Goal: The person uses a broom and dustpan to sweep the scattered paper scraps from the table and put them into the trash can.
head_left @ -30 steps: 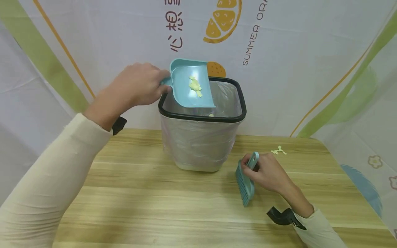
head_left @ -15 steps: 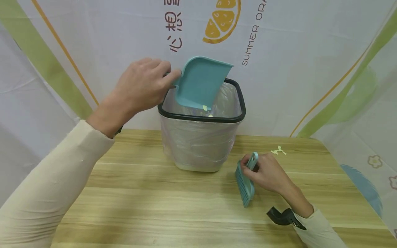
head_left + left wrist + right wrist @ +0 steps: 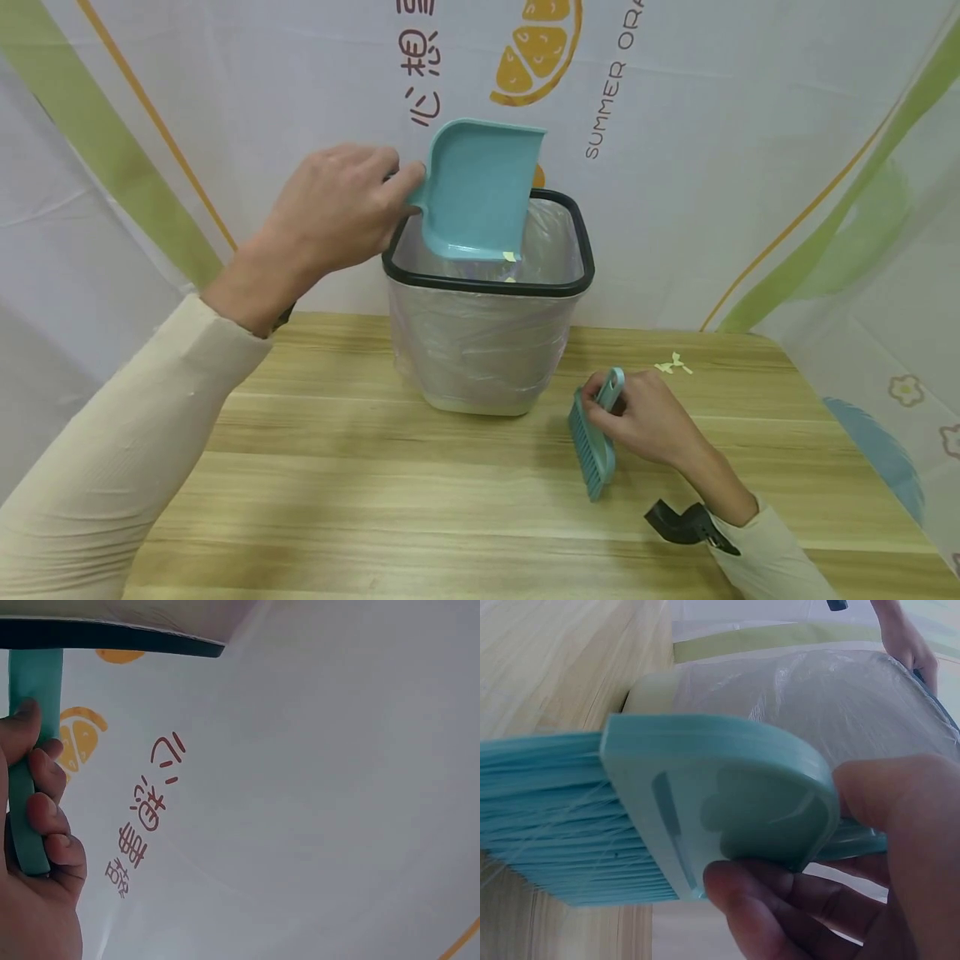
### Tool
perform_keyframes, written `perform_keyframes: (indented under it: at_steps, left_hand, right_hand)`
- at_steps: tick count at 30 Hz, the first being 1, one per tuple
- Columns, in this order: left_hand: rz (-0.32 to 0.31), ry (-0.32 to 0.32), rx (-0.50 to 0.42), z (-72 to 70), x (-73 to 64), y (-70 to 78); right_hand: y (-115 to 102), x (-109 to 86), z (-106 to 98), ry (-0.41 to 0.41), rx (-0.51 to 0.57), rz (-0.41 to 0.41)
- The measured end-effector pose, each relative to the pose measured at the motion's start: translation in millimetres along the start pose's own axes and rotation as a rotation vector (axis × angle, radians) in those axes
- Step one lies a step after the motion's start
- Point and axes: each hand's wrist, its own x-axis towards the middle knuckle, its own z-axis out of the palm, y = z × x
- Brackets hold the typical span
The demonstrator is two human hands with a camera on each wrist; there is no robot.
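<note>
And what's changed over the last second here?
The dustpan has tilted above the bin and shifted slightly right; the scrap pile has left its middle, with one scrap showing at its near corner. Neither hand let go: left hand on dustpan, right hand on brush. Bin and table scraps stayed put.

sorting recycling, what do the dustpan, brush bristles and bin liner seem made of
Dustpan: probably smooth plastic, sheen along its lower edge. Brush bristles: likely synthetic fibre, fine, slightly shiny strands. Bin liner: apparently thin plastic film, translucent with shiny wrinkles.
</note>
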Motion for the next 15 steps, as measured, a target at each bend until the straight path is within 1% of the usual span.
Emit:
perform_keyframes:
  at_steps: [3, 9, 15]
  left_hand:
    - [-0.001, -0.001, 0.022, -0.6, -1.3, -1.9]
    - [0.046, 0.020, 0.085, 0.1, -1.4, -5.9]
    - [0.062, 0.049, 0.101, -0.6, -0.5, -5.9]
  right_hand:
    - [-0.4, 0.0, -0.3, -0.001, 0.000, 0.003]
    - [-0.2, 0.1, -0.3, 0.005, 0.001, -0.001]
    - [0.4, 0.3, 0.1, 0.010, -0.002, -0.009]
